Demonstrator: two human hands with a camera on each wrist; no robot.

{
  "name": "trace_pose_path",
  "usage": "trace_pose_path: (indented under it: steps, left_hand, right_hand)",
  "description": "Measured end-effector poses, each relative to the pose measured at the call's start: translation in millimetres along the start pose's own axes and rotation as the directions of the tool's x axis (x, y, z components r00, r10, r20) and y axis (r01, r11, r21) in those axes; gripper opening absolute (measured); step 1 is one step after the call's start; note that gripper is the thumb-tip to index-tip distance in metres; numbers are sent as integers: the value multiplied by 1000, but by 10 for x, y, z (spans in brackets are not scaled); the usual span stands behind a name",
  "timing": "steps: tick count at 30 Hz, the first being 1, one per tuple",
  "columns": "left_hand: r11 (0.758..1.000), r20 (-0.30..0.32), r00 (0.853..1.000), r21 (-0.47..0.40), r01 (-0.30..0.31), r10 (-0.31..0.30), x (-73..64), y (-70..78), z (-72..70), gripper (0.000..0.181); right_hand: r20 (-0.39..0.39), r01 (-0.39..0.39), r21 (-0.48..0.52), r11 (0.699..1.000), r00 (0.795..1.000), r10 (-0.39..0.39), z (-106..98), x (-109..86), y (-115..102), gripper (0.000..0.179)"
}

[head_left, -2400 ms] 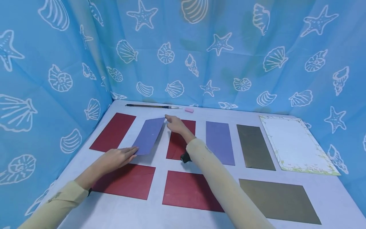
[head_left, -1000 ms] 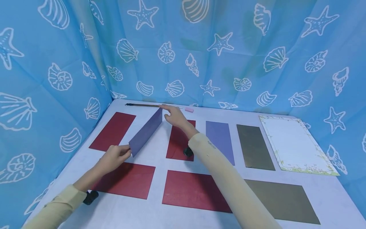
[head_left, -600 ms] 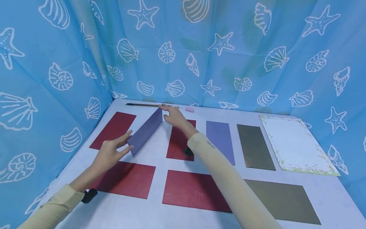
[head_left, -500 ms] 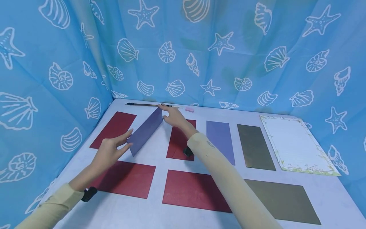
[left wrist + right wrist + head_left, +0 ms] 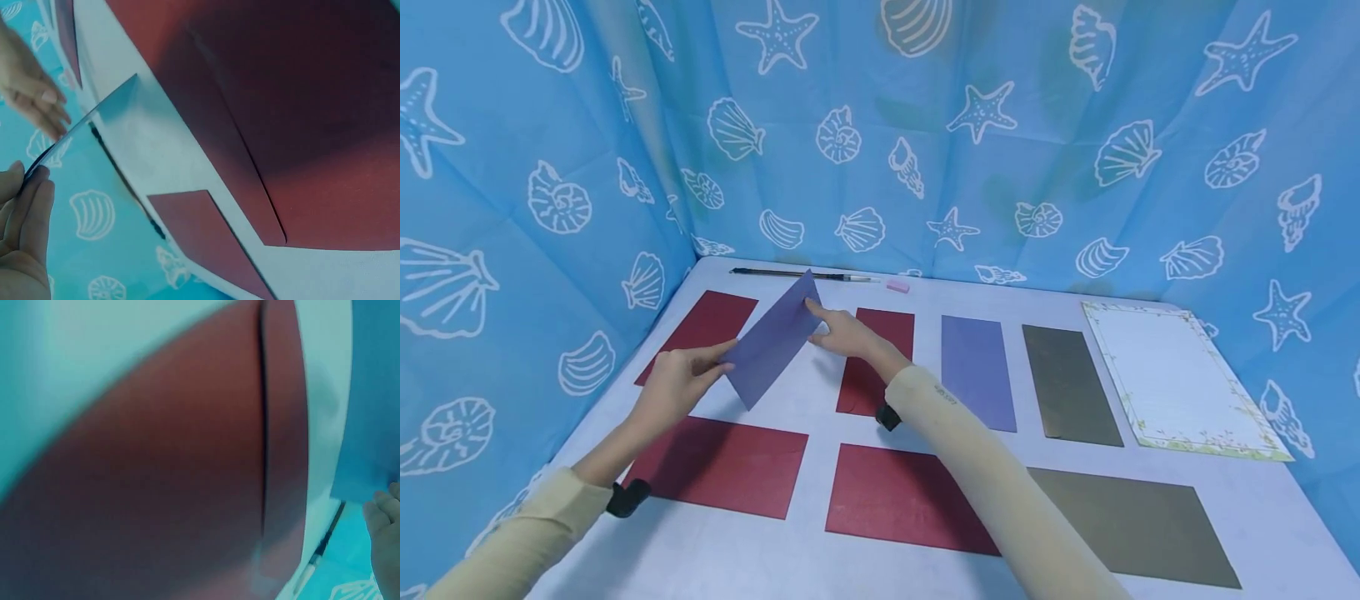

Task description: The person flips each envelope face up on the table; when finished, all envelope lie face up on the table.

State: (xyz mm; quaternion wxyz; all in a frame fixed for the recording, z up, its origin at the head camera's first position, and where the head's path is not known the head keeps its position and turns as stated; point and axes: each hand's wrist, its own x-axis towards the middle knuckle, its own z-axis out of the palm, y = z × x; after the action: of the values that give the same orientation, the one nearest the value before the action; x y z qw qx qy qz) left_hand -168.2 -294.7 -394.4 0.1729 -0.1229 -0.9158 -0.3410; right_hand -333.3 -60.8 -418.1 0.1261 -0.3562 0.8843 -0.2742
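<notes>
A purple envelope (image 5: 771, 342) is raised off the table and tilted in the head view. My left hand (image 5: 673, 379) pinches its near left corner between thumb and fingers. At the far right end, my right hand (image 5: 850, 333) touches the envelope with an extended index finger, its thumb held apart. The left wrist view shows the envelope (image 5: 94, 114) edge-on, gripped by the left hand (image 5: 28, 228), with the right hand's relaxed fingers (image 5: 44, 103) just beyond. In the right wrist view, fingertips of the right hand (image 5: 386, 528) lie at the blue-looking envelope's edge (image 5: 372, 425).
Red envelopes (image 5: 722, 467) lie flat around the hands. Farther right are another purple envelope (image 5: 973, 367), olive-brown envelopes (image 5: 1067, 383) and a floral-bordered white sheet (image 5: 1172, 375). A brush (image 5: 782, 272) and pink eraser (image 5: 898, 286) lie at the back by the shell-patterned curtain (image 5: 880, 150).
The purple envelope has been lifted and turned from its earlier slant. My left hand let its fingers spread, then pinched the corner again; my right hand slid from the far top edge down its right end.
</notes>
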Motion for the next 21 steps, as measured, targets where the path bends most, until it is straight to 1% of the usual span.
trace_pose_path:
  steps: [3,6,8,13,21]
  left_hand:
    - [997,35,997,-38,64,-62,19,-30,-34,43]
    - [990,72,989,-59,131,-127,27,-61,-50,42]
    - [984,91,983,-68,165,-159,31,-79,-47,42]
    - [977,115,974,-73,203,-194,38,-115,-23,41]
    - [967,161,956,-26,254,-247,59,-173,37,43]
  right_hand:
    - [26,13,6,1000,1000,-13,75,-3,-17,67]
    - [56,18,6,1000,998,-18,124,-14,-43,67]
    - [74,21,1,1000,997,-21,145,-25,-52,66]
    - [90,36,-53,998,995,-31,190,-34,-27,64]
    - [91,35,-132,991,996,-23,240,-60,7,61]
